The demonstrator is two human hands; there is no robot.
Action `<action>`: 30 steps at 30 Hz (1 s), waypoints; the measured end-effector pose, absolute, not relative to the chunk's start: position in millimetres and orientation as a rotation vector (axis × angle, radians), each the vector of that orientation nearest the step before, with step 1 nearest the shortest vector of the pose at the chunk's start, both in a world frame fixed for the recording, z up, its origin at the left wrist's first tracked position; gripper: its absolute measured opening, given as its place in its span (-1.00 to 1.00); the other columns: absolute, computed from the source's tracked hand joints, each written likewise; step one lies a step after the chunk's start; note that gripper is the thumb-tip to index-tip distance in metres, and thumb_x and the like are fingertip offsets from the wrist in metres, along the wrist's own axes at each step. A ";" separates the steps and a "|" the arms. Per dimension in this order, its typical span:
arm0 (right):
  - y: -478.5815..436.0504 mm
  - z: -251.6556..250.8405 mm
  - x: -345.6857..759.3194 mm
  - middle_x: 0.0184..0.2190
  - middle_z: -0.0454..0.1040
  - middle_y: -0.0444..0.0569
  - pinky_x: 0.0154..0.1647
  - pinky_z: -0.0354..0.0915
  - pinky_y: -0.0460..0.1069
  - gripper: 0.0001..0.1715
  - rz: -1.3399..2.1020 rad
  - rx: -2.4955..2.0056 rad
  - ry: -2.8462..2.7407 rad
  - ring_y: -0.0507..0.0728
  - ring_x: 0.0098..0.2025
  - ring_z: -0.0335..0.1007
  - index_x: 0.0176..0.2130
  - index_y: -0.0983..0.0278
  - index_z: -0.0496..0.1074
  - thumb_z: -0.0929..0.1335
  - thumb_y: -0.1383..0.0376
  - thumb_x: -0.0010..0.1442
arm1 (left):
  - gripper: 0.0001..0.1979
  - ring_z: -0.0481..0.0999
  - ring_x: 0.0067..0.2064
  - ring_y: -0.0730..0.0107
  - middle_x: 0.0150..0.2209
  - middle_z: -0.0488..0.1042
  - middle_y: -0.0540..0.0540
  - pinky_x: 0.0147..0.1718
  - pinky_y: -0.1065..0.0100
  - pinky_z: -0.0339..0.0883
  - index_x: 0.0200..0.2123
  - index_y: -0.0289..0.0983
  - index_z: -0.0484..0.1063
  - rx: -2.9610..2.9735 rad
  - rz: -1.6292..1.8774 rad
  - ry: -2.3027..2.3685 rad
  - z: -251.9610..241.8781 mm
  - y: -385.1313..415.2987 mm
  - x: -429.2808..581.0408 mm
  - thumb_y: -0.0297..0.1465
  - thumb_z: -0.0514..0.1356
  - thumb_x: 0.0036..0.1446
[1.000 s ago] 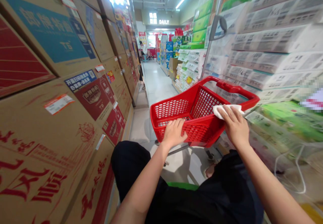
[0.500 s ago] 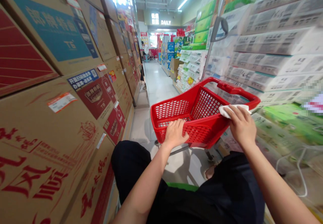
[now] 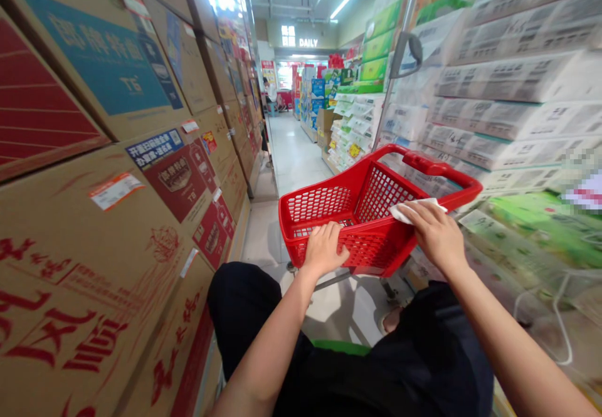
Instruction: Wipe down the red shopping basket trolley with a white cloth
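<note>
A red plastic shopping basket [image 3: 338, 204] on a wheeled frame stands in the aisle in front of my knees. My left hand [image 3: 323, 249] grips its near rim with the fingers curled over the edge. My right hand [image 3: 435, 232] presses a white cloth [image 3: 404, 211] flat against the basket's right rim, near the base of the red handle [image 3: 430, 166]. The fingers of that hand lie closed on the cloth. The basket has nothing visible inside.
Stacked cardboard cartons [image 3: 117, 172] wall the left side. Packs of tissue [image 3: 508, 122] line the shelves on the right. The tiled aisle floor [image 3: 294, 153] runs ahead to more displays. A grey pole with a handle [image 3: 407, 53] rises behind the basket.
My right hand has slid the white cloth left along the basket's rim, after moving it right half a second before. My left hand has kept its hold.
</note>
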State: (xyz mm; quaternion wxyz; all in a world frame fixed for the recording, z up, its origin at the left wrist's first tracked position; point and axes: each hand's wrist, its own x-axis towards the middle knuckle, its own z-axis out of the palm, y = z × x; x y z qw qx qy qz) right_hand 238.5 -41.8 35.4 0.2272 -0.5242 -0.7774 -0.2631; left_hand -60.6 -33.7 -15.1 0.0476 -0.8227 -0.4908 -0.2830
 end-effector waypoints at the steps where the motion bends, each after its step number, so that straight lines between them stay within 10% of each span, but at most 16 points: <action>1: -40.8 36.9 244.0 0.29 0.32 -0.11 0.20 0.22 0.18 -0.34 -0.741 -1.470 -2.099 0.26 0.31 0.12 0.35 0.03 0.17 0.20 0.39 0.33 | -0.61 0.42 0.01 0.11 -0.02 0.44 -0.16 0.04 0.15 0.23 0.02 -0.24 0.32 -2.508 -0.861 -1.512 -15.2 -34.1 -59.5 -0.33 0.18 0.11; 30: -51.8 12.8 188.2 0.36 0.21 -0.20 0.12 0.32 0.08 -0.25 -0.667 -1.393 -2.215 0.20 0.36 0.12 0.37 0.01 0.14 0.21 0.47 0.29 | -0.75 0.45 -0.08 0.14 -0.09 0.48 -0.16 -0.09 0.17 0.23 -0.03 -0.23 0.34 -2.376 -0.845 -1.445 -25.9 -24.7 -86.3 -0.22 0.12 0.34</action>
